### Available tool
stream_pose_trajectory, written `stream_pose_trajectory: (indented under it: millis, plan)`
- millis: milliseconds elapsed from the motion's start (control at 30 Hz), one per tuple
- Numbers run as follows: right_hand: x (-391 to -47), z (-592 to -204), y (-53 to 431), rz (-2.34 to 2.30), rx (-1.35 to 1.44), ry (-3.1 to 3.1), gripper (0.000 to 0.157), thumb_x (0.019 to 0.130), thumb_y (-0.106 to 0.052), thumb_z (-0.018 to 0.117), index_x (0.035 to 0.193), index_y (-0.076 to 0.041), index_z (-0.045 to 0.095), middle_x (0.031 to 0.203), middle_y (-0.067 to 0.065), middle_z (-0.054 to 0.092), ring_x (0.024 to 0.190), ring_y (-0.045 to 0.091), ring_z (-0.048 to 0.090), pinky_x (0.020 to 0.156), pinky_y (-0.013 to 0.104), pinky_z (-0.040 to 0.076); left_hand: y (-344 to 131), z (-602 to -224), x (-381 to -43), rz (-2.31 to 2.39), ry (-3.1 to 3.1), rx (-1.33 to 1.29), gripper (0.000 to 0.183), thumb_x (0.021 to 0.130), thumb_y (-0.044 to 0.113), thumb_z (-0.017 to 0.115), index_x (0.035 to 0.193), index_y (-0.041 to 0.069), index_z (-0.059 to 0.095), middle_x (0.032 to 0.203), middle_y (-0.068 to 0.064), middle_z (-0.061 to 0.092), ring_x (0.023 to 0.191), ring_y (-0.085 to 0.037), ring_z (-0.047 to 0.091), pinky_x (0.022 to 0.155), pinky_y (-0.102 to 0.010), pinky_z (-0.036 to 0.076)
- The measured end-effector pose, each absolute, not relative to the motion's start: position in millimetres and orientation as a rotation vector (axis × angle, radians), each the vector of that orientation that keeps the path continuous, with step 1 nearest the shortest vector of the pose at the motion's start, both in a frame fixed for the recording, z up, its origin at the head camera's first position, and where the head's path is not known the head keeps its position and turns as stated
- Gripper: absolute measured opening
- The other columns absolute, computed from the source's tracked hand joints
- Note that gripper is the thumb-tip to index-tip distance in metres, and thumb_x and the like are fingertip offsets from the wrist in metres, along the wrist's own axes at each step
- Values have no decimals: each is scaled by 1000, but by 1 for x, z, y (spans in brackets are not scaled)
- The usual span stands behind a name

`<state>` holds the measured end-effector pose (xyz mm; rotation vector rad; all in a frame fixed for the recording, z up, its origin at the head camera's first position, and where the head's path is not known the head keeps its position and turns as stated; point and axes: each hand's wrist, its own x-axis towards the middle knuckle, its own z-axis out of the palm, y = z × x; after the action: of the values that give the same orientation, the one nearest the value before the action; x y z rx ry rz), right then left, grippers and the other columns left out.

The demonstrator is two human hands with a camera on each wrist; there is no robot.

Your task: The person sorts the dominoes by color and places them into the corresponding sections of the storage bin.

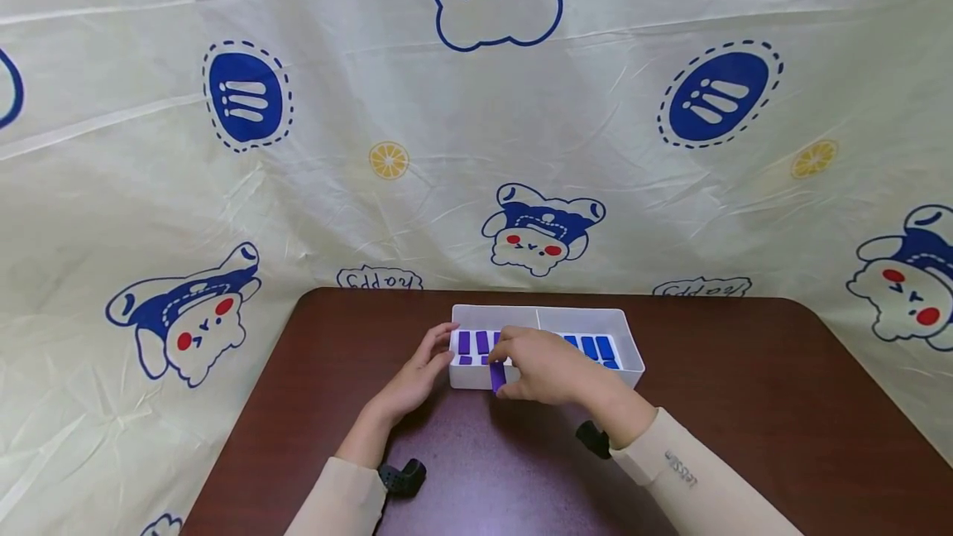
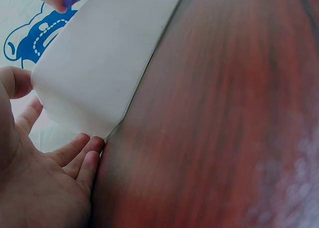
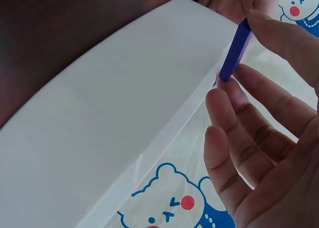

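A white plastic box with a divider sits on the table, purple blocks in its left part and blue blocks in its right. Between the thumb and fingers of my right hand a flat purple block is pinched, held up at the box's near side above the rim. My left hand touches the box's left end, its fingers spread and fairly straight against the wall in the left wrist view. The right hand hides part of the middle of the box.
The dark brown wooden table reaches out on both sides of the box. Behind it hangs a pale cloth printed with cartoon figures. Each wrist wears a black band.
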<state>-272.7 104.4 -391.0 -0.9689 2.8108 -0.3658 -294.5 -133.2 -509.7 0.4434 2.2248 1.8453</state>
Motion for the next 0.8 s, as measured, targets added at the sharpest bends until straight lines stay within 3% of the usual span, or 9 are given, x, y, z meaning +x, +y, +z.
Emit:
stream_pose_trajectory:
  millis: [800]
  plan:
    - [-331,-399,105,-323,-897,2808,37,90,-31,83,118,-9,77,112,5,72,101,20,64,97,43,54,-134,-508,-295,1861,2218,455,47,112,19,44,157,27,35,159,-18,38,145,-36,42,121,-60,30]
